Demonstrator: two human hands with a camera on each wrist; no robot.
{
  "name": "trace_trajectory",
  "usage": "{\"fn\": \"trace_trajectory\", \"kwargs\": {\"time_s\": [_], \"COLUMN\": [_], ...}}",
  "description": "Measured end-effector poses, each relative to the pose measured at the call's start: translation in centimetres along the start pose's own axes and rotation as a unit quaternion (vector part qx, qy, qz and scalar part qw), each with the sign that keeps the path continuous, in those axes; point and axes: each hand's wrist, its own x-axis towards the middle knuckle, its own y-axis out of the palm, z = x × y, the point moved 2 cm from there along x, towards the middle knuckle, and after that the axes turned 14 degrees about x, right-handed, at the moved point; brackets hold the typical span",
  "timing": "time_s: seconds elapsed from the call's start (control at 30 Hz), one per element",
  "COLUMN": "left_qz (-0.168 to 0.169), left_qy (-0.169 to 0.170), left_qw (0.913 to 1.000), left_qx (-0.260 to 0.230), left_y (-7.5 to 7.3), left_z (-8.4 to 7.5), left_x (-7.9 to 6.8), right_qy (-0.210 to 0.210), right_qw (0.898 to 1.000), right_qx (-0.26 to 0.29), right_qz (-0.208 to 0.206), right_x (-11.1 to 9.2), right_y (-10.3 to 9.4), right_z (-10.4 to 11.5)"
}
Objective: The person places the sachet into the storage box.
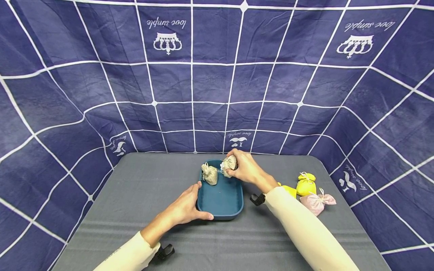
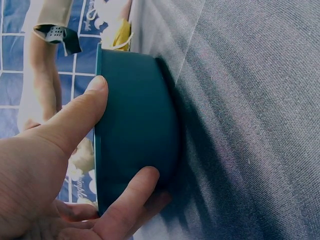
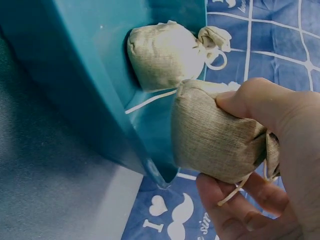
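A small beige cloth drawstring bag (image 3: pixel 215 132) is pinched between the thumb and fingers of my right hand (image 1: pixel 249 168), over the far right part of a blue plastic tray (image 1: pixel 220 199). Another beige drawstring bag (image 1: pixel 210 174) lies inside the tray at its far left, its tied neck leaning on the rim; the right wrist view shows this second bag (image 3: pixel 165 55) close to the held one. My left hand (image 1: pixel 184 206) grips the tray's near left corner. In the left wrist view, its thumb (image 2: pixel 85 110) touches the rim and a finger presses the outer wall.
Right of the tray, partly behind my right sleeve, lie a yellow drawstring bag (image 1: pixel 306 186), another yellow piece (image 1: pixel 288 190) and a pink drawstring bag (image 1: pixel 317 202). Grey cloth (image 1: pixel 142 188) covers the table. Blue white-lined fabric (image 1: pixel 210 82) hangs around the back and sides.
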Motion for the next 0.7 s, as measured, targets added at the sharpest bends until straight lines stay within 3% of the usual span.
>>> {"fn": "trace_trajectory", "kwargs": {"time_s": [0.7], "left_qz": [0.007], "left_qy": [-0.008], "left_qw": [0.9999], "left_qx": [-0.006], "left_y": [-0.1], "left_z": [-0.2], "left_x": [-0.2], "right_qy": [0.036], "right_qw": [0.993], "right_qx": [-0.052], "right_qz": [0.102], "right_x": [1.9], "right_y": [2.2], "right_z": [0.8]}}
